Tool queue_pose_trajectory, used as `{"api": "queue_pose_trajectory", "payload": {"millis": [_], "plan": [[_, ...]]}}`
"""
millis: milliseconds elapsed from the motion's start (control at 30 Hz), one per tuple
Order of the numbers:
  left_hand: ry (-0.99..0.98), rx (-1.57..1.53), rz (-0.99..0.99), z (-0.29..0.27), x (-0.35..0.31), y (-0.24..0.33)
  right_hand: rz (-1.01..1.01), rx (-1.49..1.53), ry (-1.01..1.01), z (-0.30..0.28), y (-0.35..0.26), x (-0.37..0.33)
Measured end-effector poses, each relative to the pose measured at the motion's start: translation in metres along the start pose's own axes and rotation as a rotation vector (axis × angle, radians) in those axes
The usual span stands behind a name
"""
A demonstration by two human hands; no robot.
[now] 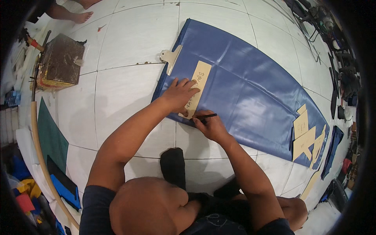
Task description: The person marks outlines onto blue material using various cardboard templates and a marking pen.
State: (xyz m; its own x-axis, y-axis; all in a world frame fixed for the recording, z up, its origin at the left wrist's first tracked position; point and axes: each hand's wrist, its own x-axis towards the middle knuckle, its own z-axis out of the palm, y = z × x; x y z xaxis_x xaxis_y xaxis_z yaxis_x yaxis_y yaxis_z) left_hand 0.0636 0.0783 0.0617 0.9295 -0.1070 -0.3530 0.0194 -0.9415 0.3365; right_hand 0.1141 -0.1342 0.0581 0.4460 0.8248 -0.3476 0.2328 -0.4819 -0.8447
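Observation:
A large sheet of shiny dark blue material (250,90) lies spread on the floor in front of me. Near its left end rests a cream card strip (203,74) with handwriting on it. My left hand (180,95) lies across this strip with its fingers spread, pressing it onto the sheet. In my right hand (211,127) is a slim black pen (207,116), its tip side toward the strip's near end. The exact tip is hidden by the fingers. A metal clip (170,58) grips the sheet's left edge, beyond my left hand.
Several cream card pieces (303,133) overlap at the sheet's right end. A worn brown box (62,60) stands at the far left, beside a long wooden rod (39,147) and green material (51,133). Another person's bare foot (82,17) shows top left. Tools (327,21) crowd the right edge.

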Motion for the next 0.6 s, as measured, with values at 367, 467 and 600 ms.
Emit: {"api": "queue_pose_trajectory", "payload": {"millis": [367,467,600], "plan": [[-0.012,0.035,0.002,-0.006,-0.002,0.003,-0.020,0.179,0.109,0.003,0.015,0.006],[-0.010,0.071,0.011,-0.002,-0.002,0.002,-0.023,0.504,0.378,-0.002,0.018,0.020],[0.019,0.063,0.002,-0.003,-0.005,0.009,-0.390,-0.458,0.390,-0.024,0.022,0.047]]}}
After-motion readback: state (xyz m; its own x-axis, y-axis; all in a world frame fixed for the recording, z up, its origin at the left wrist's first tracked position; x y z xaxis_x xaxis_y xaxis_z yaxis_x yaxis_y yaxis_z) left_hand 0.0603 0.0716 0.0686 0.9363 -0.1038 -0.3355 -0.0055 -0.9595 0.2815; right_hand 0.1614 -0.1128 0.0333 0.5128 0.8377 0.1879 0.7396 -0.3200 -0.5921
